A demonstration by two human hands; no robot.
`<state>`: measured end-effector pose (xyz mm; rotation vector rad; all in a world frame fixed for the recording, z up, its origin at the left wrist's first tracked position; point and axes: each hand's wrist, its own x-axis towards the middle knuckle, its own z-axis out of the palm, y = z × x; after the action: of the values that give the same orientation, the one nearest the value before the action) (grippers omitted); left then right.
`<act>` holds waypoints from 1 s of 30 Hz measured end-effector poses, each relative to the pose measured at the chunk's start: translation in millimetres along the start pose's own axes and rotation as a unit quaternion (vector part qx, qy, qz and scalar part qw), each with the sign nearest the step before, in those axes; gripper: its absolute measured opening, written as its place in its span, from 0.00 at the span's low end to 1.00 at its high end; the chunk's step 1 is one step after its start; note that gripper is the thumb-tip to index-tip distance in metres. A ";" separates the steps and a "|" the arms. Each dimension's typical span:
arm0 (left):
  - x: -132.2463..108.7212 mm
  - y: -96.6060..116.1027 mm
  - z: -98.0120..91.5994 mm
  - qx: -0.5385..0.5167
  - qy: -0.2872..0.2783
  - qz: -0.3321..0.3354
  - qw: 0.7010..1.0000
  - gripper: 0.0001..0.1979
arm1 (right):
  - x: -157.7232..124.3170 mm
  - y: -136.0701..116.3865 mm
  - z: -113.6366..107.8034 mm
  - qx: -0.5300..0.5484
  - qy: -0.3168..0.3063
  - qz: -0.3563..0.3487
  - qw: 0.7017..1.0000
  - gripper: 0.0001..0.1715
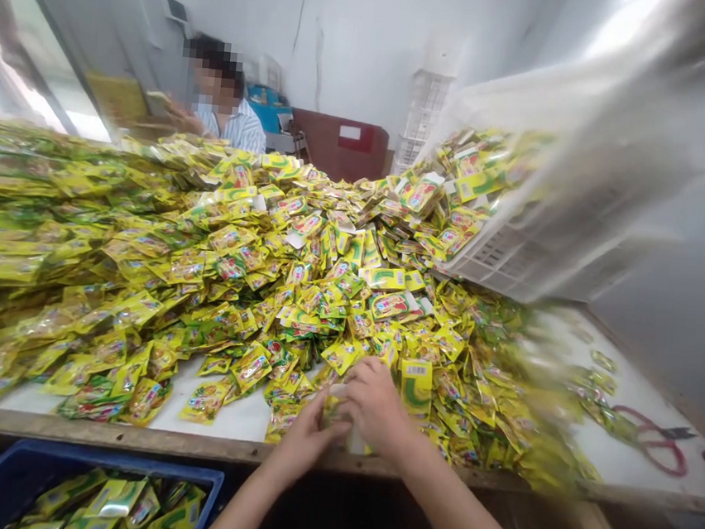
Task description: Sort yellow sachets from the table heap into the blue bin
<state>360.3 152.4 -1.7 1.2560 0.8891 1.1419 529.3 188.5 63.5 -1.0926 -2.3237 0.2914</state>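
Observation:
My left hand (311, 431) and my right hand (375, 401) meet at the table's front edge, fingers closed round a small yellow carton (334, 402) with a pale flap. Most of the carton is hidden by my fingers, and it is blurred. Right beside my right hand stands a flat yellow carton (416, 391) with a barcode and a green curve. Shiny yellow-and-green sachets (249, 367) lie loose around both hands. More small cartons (389, 304) are mixed into the heap just behind them.
A tipped white crate (503, 250) spills cartons at the right. Red-handled scissors (653, 443) lie on the white tabletop (214, 405). Below the wooden edge, a blue bin (216, 484) holds filled packs. Across the heap sits a person in a striped shirt (244, 128).

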 end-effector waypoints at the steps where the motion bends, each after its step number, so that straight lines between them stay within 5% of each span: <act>1: 0.4 -1.0 -0.2 0.012 0.001 -0.003 1.000 0.25 | 0.7 0.6 0.8 0.010 -0.007 -0.003 1.000 0.05; 9: 0.7 -2.9 -2.1 0.019 -0.021 0.012 1.000 0.23 | -3.3 -6.3 -6.6 -0.018 -0.122 -0.017 0.992 0.09; 12: -7.4 3.9 -6.7 0.029 -0.002 -0.006 1.000 0.19 | -15.3 -15.1 2.9 0.079 -0.021 0.047 0.996 0.07; 15: -15.5 16.0 -11.3 0.015 0.016 -0.046 0.999 0.18 | -27.3 -17.7 18.9 0.274 0.115 0.183 0.937 0.07; 19: -13.7 29.4 -11.6 -0.086 -0.017 -0.103 0.991 0.16 | -31.2 -15.5 38.4 0.447 0.031 0.271 0.852 0.07; 22: -7.1 28.6 -10.9 -0.111 0.034 -0.113 0.987 0.18 | -25.7 -13.1 38.3 0.442 0.046 0.264 0.856 0.10; 25: -3.0 18.3 -13.9 0.019 0.110 -0.079 0.991 0.16 | -20.0 -9.2 32.8 0.426 0.063 0.240 0.870 0.11; 30: -0.1 5.2 -19.1 0.126 0.107 -0.039 0.985 0.16 | -18.7 -6.0 35.3 0.452 0.075 0.308 0.834 0.12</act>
<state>341.1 156.8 0.9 1.3045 1.2651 1.1405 515.3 171.7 29.6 -1.2124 -1.3040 1.3269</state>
